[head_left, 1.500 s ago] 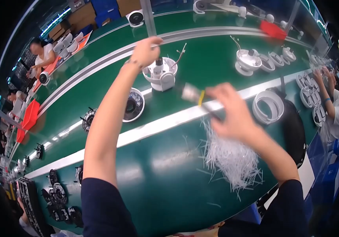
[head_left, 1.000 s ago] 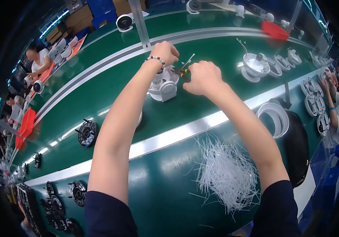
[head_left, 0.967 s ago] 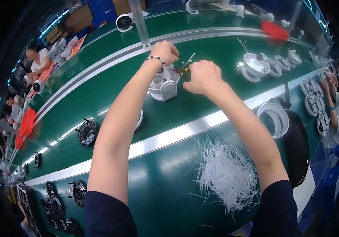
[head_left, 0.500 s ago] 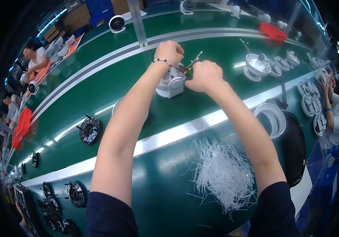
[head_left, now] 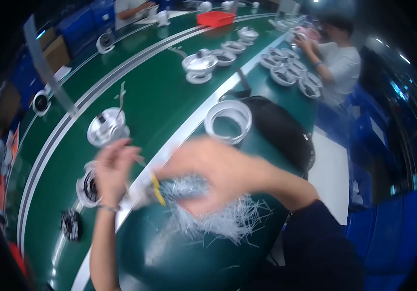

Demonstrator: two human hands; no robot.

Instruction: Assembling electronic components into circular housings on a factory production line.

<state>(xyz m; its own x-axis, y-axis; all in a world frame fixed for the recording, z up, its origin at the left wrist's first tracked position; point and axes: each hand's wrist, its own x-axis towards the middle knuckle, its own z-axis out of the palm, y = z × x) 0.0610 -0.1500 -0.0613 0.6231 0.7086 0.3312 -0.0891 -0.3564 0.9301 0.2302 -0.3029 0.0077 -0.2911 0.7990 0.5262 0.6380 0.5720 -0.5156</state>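
My right hand [head_left: 213, 169], smeared by motion, is over a heap of thin clear plastic strips [head_left: 237, 218]. Its fingers are curled round yellow-handled cutting pliers [head_left: 157, 189]; only part of the tool shows. My left hand [head_left: 114, 169] is over the belt's near edge, fingers loosely apart, with nothing clear in them. Just beyond it sits a white fan housing [head_left: 106, 127] with a motor hub and an upright wire lead. Another white round housing with a dark inside [head_left: 88, 186] is partly hidden behind the left hand.
A white ring [head_left: 228, 121] and a black bag-like object [head_left: 281, 131] lie on the near bench. Farther along the green belt [head_left: 145, 102] stand more white housings [head_left: 200, 65]. A red tray [head_left: 216, 19] is at the back. A co-worker [head_left: 337, 63] works at the right beside several round parts.
My view has swung right. Both hands have left the white housing and come back nearer; the right, with the pliers, is now above the strip heap. The housing stays on the belt.
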